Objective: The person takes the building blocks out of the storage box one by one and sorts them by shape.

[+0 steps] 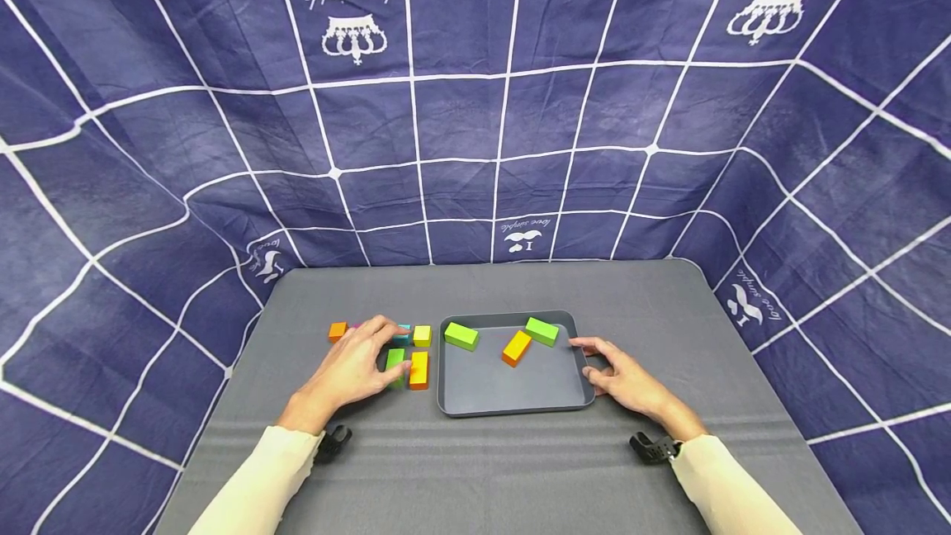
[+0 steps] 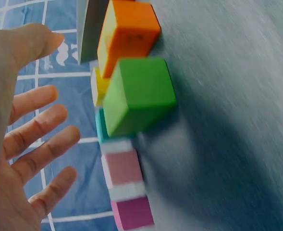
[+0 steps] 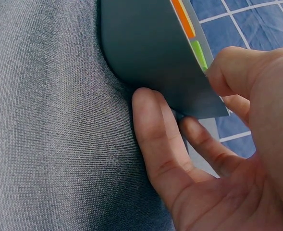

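My left hand (image 1: 357, 363) hovers over a group of toy blocks, fingers spread and loosely bent, holding nothing. Nearest to it are a green block (image 2: 141, 91) and an orange block with a yellow top (image 1: 419, 371), just right of the thumb. Behind them a teal block (image 1: 402, 335), partly covered by the hand, sits beside a yellow cube (image 1: 422, 336). At the right side of a shallow grey tray (image 1: 483, 390), my right hand (image 1: 624, 386) grips the rim, its lower fingers against the outer wall. Inside the tray lie two green blocks (image 1: 461, 336) and an orange-yellow block (image 1: 516, 348).
An orange cube (image 1: 338, 331) sits left of the left hand. In the left wrist view, a pink cube (image 2: 123, 168) and a magenta cube (image 2: 132, 212) continue the row. Blue cloth (image 1: 461, 122) with white lines hangs around the grey table (image 1: 475, 477).
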Demonstrator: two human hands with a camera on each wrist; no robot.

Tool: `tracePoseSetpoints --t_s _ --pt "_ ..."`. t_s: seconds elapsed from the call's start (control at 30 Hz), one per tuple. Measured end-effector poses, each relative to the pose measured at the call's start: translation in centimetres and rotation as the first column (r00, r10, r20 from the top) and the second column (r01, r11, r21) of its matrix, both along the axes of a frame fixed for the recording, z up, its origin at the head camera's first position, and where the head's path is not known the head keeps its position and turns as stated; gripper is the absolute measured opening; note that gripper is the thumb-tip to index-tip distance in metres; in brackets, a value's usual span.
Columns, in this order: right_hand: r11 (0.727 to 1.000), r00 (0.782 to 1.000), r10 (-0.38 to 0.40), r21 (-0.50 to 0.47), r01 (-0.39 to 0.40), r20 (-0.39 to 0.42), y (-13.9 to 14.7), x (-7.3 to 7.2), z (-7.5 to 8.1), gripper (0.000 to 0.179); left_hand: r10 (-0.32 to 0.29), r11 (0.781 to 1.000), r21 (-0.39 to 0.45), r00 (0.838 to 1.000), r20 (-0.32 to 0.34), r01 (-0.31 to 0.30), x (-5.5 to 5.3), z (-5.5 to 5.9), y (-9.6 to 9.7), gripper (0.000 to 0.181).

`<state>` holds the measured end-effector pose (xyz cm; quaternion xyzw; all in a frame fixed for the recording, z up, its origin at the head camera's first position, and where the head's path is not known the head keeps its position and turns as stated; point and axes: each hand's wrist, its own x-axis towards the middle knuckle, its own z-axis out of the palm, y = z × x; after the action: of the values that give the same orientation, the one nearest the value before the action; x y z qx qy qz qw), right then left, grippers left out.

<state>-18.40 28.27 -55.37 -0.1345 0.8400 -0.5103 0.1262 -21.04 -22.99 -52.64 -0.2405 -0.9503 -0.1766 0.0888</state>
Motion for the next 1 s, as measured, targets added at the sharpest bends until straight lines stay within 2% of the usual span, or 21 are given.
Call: tracePoseSetpoints --t_s 0.23,0.5,0.67,0.83,0.93,1.0 --pt "1.000 1.000 -0.003 0.006 0.003 -0.006 0.0 0.1 -0.2 0.057 -0.067 0.997 -0.040 0.996 -0.064 0.065 -0.9 1.0 3.1 0.055" --pt "1.000 1.000 0.002 -0.003 -0.002 -0.005 0.0 0.1 -0.2 0.057 -0.090 0.991 -0.102 0.995 -0.036 0.086 -2.0 1.3 6.7 0.054" --pt "1.000 1.000 0.001 -0.002 -0.001 -0.012 0.3 0.1 -0.2 0.057 -0.090 0.978 -0.189 0.996 -0.002 0.088 -2.5 1.5 9.1 0.053" --pt "1.000 0.999 0.015 0.003 -0.015 -0.033 0.4 0.0 -0.3 0.055 -0.078 0.961 -0.265 0.997 0.001 0.075 -2.7 1.3 10.3 0.050" --pt "1.000 0.999 0.023 -0.006 -0.023 -0.033 0.4 -0.1 -0.4 0.055 -0.091 0.961 -0.259 0.996 0.019 0.093 -2.7 1.3 10.6 0.047" --pt "1.000 0.999 0.025 -0.011 -0.025 -0.035 0.5 -0.2 -0.5 0.055 -0.111 0.968 -0.223 0.993 0.046 0.118 -2.8 1.3 10.8 0.044"
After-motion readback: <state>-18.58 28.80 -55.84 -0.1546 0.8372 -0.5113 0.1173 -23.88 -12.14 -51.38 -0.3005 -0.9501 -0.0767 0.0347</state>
